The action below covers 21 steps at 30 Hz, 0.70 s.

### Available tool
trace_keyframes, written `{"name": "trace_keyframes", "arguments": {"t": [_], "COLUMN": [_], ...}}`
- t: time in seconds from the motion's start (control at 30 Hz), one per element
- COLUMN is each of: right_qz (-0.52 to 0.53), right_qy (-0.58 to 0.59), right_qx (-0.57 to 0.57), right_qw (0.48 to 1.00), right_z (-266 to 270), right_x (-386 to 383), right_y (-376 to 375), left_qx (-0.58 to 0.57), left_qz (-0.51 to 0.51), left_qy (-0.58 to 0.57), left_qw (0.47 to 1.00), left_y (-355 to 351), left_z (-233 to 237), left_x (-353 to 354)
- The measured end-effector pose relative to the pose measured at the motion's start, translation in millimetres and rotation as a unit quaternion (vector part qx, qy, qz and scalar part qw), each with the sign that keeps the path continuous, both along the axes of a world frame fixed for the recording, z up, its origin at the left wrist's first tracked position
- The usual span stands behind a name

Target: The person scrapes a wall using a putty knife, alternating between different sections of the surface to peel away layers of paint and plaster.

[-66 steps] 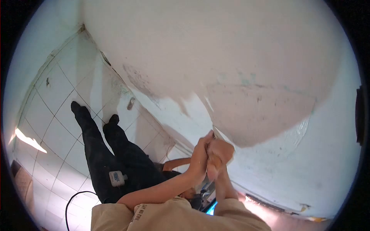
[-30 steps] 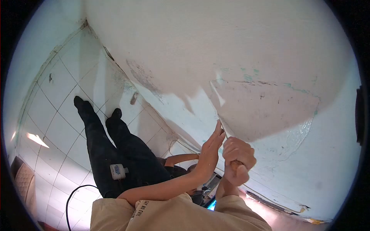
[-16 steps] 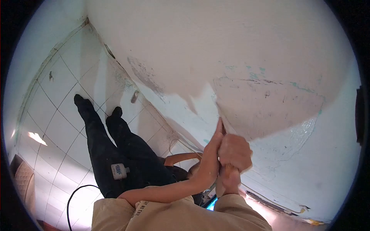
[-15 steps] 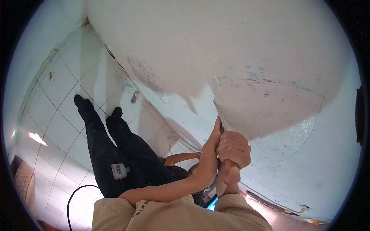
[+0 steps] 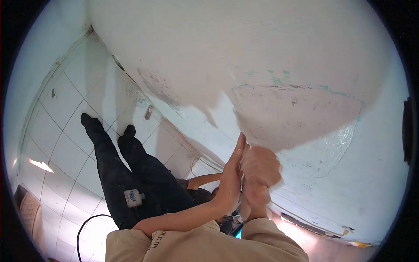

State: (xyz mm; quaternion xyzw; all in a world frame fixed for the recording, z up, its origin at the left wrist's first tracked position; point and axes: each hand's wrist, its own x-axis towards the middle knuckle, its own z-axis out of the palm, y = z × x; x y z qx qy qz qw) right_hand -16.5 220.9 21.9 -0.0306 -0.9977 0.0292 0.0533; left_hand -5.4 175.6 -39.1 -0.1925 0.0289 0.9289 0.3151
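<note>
Head view: left hand (image 5: pixel 230 177), flat, fingers together; right hand (image 5: pixel 262 168) alongside, curled, blurred, contents undeterminable, nearer wall patch (image 5: pixel 301 113), beyond grip, rightward, long axis crosswise.

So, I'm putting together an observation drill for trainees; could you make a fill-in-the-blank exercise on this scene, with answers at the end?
1. In the picture, the bare left hand is to the ____ of the motion-blurred bare right hand.
2. The small white bottle-shaped object carries ____ print.
3. The dark lettering on the tan cloth shirt ends in the word ____.
4. The person's long cloth trousers are ____ in colour.

Missing words: left; blue; EVIL; black.
</note>
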Motion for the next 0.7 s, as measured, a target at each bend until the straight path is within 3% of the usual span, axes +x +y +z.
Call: {"name": "trace_keyframes", "arguments": {"t": [0.1,0.2,0.27,0.33,0.37,0.4,0.43,0.47,0.53,0.6,0.67,0.7], "right_qz": [0.212,0.403,0.317,0.086,0.089,0.266,0.425,0.421,0.408,0.415,0.438,0.426], "right_qy": [-0.002,-0.012,0.103,0.009,0.006,-0.03,-0.062,-0.062,0.048,-0.016,0.053,0.076], "right_qx": [-0.205,-0.394,-0.442,-0.222,-0.224,-0.33,-0.421,-0.422,-0.321,-0.368,-0.421,-0.419], "right_qw": [0.956,0.826,0.833,0.971,0.97,0.905,0.799,0.801,0.853,0.832,0.793,0.798], "right_z": [0,-8,-44,-26,-27,-27,-28,-33,-33,-26,-17,-22], "right_x": [-9,-19,-20,11,8,3,2,-2,-42,-34,-32,-31], "right_y": [17,33,37,42,53,61,63,62,19,25,24,24], "left_qx": [0.032,-0.045,-0.047,-0.047,-0.051,-0.055,-0.056,-0.067,-0.074,-0.012,-0.031,-0.049], "left_qz": [0.033,0.011,0.014,0.024,0.011,-0.005,-0.009,0.003,0.018,-0.03,-0.015,-0.007], "left_qy": [-0.003,-0.005,0.011,0.027,0.008,-0.012,-0.018,0.001,0.024,-0.019,-0.024,-0.029], "left_qw": [0.999,0.999,0.999,0.998,0.999,0.998,0.998,0.998,0.997,0.999,0.999,0.998], "left_y": [1,-4,0,2,1,1,2,4,6,4,7,8], "left_z": [-2,-2,-10,-13,-13,-13,-15,-18,-17,-13,-15,-16], "left_x": [-1,-3,4,4,3,4,6,6,5,3,0,1]}}
